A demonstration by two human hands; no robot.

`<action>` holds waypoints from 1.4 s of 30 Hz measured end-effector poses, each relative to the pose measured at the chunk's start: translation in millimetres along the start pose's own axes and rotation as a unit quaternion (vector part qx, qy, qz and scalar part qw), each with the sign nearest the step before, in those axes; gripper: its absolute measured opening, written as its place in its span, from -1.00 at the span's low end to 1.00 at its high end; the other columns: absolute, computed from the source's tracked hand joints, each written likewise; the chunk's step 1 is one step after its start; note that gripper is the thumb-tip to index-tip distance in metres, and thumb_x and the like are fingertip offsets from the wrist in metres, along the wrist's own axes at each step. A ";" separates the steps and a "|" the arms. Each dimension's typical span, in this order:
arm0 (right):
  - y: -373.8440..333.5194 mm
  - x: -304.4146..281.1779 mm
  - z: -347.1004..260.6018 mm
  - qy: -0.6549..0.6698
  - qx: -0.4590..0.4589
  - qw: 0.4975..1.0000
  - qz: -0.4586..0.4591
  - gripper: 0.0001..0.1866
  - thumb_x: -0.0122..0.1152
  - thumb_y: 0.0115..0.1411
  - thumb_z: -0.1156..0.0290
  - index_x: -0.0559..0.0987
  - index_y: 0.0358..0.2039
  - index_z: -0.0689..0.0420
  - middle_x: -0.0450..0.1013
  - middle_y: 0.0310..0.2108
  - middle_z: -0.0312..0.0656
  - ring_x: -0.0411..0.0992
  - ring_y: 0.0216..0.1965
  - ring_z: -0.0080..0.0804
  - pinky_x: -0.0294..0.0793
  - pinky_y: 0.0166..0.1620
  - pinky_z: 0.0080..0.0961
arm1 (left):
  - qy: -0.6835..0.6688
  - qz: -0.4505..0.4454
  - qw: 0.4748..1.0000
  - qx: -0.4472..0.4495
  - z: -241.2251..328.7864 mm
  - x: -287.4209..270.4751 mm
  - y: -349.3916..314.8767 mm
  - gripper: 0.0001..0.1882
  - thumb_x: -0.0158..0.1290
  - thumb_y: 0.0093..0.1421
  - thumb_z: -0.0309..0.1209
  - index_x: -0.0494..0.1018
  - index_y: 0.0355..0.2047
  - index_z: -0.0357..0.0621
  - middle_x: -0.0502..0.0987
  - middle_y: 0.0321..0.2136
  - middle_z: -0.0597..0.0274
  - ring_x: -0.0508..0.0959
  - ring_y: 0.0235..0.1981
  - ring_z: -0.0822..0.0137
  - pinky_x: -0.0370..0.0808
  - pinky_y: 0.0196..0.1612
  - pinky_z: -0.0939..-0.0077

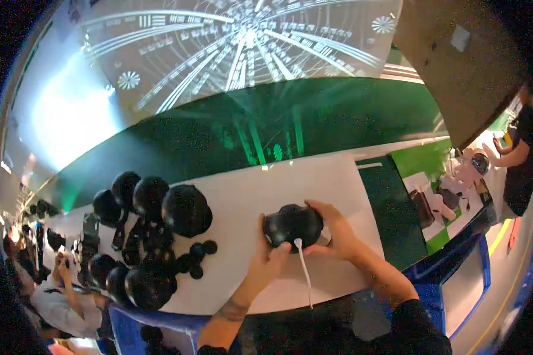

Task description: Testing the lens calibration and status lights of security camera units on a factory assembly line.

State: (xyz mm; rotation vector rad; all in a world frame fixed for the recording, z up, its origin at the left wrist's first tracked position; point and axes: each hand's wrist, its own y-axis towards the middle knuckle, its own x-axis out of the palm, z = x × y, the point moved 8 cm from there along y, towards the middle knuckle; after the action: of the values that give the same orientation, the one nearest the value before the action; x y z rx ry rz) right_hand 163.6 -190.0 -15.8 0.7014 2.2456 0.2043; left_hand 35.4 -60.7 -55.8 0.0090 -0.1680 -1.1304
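Observation:
Over the white table (331, 177), a black rounded device (296, 223) is held between both of my hands. My left hand (268, 258) closes round its left side, with the thumb near the lower front. On the right side, my right hand (336, 232) grips it, one finger on top and others lower down. A white cable (305, 275) runs from the front of the device toward the table's near edge. Beyond my left hand stand several black round devices (187, 208), grouped in rows. Small black round pieces (196, 260) lie beside them.
Blue bins (483, 266) stand along the near edge. On the right, white rounded objects (443, 207) lie on a green and white mat by a co-worker (518, 154). Another person (65, 305) works at left. A brown panel (465, 65) hangs upper right; a pattern is projected ahead.

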 end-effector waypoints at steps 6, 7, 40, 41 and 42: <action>5.2 -4.2 -0.7 0.010 -0.009 0.999 0.030 0.14 0.52 -0.15 -0.19 0.22 0.29 0.23 0.29 0.23 0.11 0.29 0.19 0.18 0.25 0.27 -0.07 | -0.014 -0.017 0.997 -0.074 -4.3 -9.7 24.9 -0.07 0.26 0.19 -0.28 -0.06 0.36 -0.40 0.29 0.16 -0.03 0.33 0.19 0.23 0.32 0.23 0.34; 4.3 -3.3 2.9 0.001 -0.012 0.999 0.031 0.13 0.52 -0.15 -0.19 0.23 0.29 0.23 0.30 0.22 0.11 0.29 0.19 0.18 0.25 0.27 -0.06 | -0.021 -0.023 0.997 -0.069 0.0 -8.4 26.9 -0.07 0.29 0.17 -0.24 0.00 0.34 -0.41 0.32 0.14 -0.01 0.35 0.17 0.24 0.34 0.21 0.34; -13.3 -22.5 -14.4 0.003 -0.078 0.982 0.172 -0.29 0.24 0.19 -0.04 0.36 0.17 0.23 0.50 -0.05 0.02 0.43 -0.03 0.02 0.32 0.10 -0.05 | 0.132 0.123 0.973 0.146 46.4 -87.9 10.5 -0.57 0.06 0.26 -0.46 0.30 0.12 -0.28 0.48 -0.03 0.07 0.52 -0.07 0.27 0.45 -0.05 0.40; -13.4 -21.8 -13.9 0.004 -0.078 0.982 0.172 -0.29 0.24 0.19 -0.04 0.36 0.17 0.23 0.50 -0.05 0.02 0.43 -0.03 0.02 0.32 0.10 -0.05 | 0.130 0.125 0.973 0.145 45.8 -89.2 10.4 -0.58 0.07 0.27 -0.45 0.31 0.11 -0.28 0.48 -0.04 0.08 0.52 -0.07 0.28 0.46 -0.06 0.40; -13.7 -20.5 -13.0 0.002 -0.079 0.982 0.171 -0.29 0.25 0.18 -0.03 0.36 0.17 0.23 0.50 -0.06 0.01 0.43 -0.03 0.01 0.32 0.10 -0.05 | 0.130 0.125 0.973 0.145 45.5 -89.8 10.6 -0.58 0.07 0.27 -0.45 0.31 0.11 -0.28 0.48 -0.04 0.08 0.52 -0.07 0.28 0.46 -0.06 0.40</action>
State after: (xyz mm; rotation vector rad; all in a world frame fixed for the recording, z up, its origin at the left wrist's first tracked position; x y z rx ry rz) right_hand 160.1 -211.8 1.3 0.9957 2.0707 0.5460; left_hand 1.4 28.2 -21.6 0.3852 -0.0961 -0.8362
